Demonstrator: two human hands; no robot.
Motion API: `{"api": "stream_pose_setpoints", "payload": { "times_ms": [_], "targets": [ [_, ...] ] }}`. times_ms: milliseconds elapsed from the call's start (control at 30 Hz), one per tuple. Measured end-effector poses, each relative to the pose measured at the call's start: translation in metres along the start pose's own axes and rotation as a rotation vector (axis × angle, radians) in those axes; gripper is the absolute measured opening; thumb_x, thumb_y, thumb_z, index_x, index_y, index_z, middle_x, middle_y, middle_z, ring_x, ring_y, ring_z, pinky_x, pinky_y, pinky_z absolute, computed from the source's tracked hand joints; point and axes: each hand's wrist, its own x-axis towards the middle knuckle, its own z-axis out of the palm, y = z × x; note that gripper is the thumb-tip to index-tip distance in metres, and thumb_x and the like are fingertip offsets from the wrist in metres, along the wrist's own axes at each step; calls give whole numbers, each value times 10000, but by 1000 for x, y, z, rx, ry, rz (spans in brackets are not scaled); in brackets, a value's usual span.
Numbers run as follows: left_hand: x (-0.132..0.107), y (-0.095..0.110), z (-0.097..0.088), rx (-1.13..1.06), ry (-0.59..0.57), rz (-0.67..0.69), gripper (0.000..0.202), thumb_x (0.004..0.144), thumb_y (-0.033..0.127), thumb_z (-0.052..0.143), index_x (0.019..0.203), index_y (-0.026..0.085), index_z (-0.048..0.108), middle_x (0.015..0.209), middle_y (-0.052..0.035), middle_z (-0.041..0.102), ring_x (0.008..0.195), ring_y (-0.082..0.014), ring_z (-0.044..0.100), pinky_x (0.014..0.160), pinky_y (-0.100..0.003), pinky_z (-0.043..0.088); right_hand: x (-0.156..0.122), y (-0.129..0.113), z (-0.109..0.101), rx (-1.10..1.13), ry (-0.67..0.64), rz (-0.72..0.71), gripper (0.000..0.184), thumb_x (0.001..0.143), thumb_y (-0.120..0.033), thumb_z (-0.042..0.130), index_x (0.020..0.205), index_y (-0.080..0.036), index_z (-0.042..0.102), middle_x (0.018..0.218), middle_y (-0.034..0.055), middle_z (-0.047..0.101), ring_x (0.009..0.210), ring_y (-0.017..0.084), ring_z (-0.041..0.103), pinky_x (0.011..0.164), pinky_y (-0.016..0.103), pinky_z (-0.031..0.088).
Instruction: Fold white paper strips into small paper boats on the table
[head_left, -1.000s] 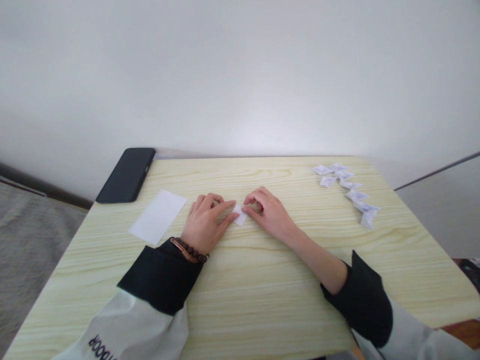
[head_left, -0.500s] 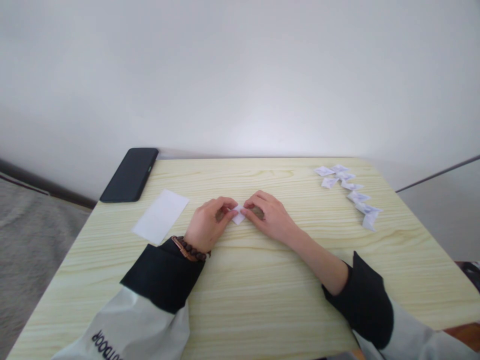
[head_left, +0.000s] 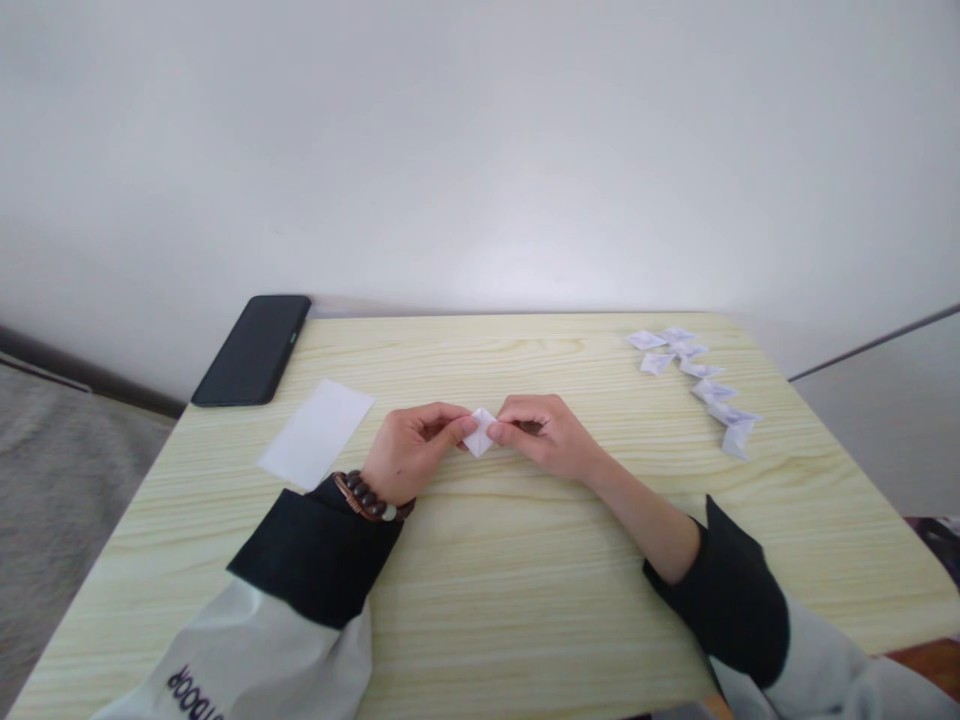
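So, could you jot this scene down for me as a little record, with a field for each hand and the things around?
Left hand: the left hand pinches one side of a small folded paper
Right hand: the right hand pinches its opposite side
Left wrist: beaded bracelet
Surface: wood-grain table
Left of hands: white rectangular paper, lying flat
Far left corner: black smartphone, screen dark
Far right: straggling group of folded white pieces
Behind table: white wall

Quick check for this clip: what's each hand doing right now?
Left hand: closed, pinching one side of the small folded paper.
Right hand: closed, pinching its opposite side.
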Motion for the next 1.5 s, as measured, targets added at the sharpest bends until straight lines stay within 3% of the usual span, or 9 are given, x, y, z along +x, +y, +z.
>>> {"api": "stream_pose_setpoints", "payload": {
  "times_ms": [167, 300, 500, 700, 833, 1067, 1300, 1500],
  "targets": [
    [1, 0, -1, -52, -72, -22, 298, 767, 418, 634, 813, 129, 683, 779, -51, 711, 701, -153, 627, 661, -244, 502, -2, -1, -2, 20, -70, 55, 247, 874, -275, 527, 673, -145, 584, 585, -27, 492, 517, 68, 407, 477, 196, 288],
    [0, -2, -1, -19, -115, 20, 275, 794, 397, 609, 838, 134, 674, 775, -39, 691, 697, -137, 602, 649, -231, 477, -2, 0, 0, -81, -100, -39, 254, 887, -266, 511, 678, -144, 587, 611, -18, 498, 551, 75, 435, 532, 207, 316],
    [-1, -5, 1, 82, -54, 37, 268, 798, 391, 598, 762, 138, 679, 714, -29, 667, 660, -133, 570, 618, -236, 456, -1, 0, 3, -179, -122, -123, 280, 901, -264, 496, 659, -153, 582, 623, -13, 505, 574, 81, 444, 565, 209, 328],
    [0, 1, 3, -11, -10, -13, 325, 766, 455, 612, 813, 140, 673, 737, -40, 687, 626, -133, 586, 589, -236, 484, 0, -3, 0, -101, -63, -43, 254, 902, -256, 485, 688, -152, 574, 632, -13, 512, 574, 83, 453, 546, 207, 326],
    [1, 4, 3, -58, -55, -20, 349, 740, 466, 644, 864, 141, 667, 773, -48, 698, 631, -132, 598, 592, -234, 495, -1, -1, 0, -78, -8, -3, 242, 890, -243, 495, 682, -148, 573, 605, -21, 492, 553, 80, 426, 522, 206, 309],
    [0, 4, 0, -88, -28, -34, 316, 747, 451, 646, 772, 137, 670, 672, -22, 664, 582, -111, 563, 554, -217, 461, -2, -2, -1, 1, -86, 23, 209, 861, -223, 514, 716, -136, 638, 600, -19, 525, 511, 70, 413, 481, 198, 288],
    [0, 5, -3, -141, -43, -52, 284, 686, 429, 704, 700, 146, 679, 655, -31, 692, 609, -153, 624, 601, -262, 522, -3, 0, -3, 36, -109, -19, 212, 870, -227, 507, 747, -137, 653, 658, 3, 543, 568, 88, 468, 519, 209, 332],
    [3, 4, -3, -88, 35, -79, 336, 698, 473, 683, 743, 141, 695, 631, -32, 693, 577, -150, 621, 579, -255, 525, -2, 3, -4, 40, -44, -44, 231, 897, -262, 482, 773, -148, 639, 707, 21, 580, 645, 113, 522, 598, 233, 386]
  ]
}}
